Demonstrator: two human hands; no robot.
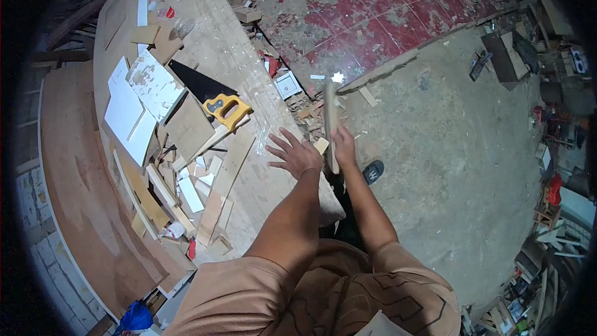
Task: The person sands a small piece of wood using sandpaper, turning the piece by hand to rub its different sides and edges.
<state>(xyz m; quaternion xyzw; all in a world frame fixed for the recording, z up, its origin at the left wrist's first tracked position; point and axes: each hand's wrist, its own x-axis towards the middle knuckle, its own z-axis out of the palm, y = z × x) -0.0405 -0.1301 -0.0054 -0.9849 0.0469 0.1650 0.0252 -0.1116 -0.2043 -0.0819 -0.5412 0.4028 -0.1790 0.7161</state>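
My left hand (296,154) lies with its fingers spread on the wooden worktable (255,196), near the right edge. Beside its wrist a small pale wood block (321,145) shows at the table edge. My right hand (344,147) is closed round a long, narrow wooden piece (331,118), held upright just off the table's edge and slightly blurred at its top. A handsaw (227,109) with a yellow handle and black blade rests on the table beyond my left hand.
White boards (129,115), wood strips (166,193) and offcuts cover the table's left part, with a plastic bottle (163,10) at the far end. A dark slipper (372,172) lies on the concrete floor (448,149). Clutter (559,93) lines the right side.
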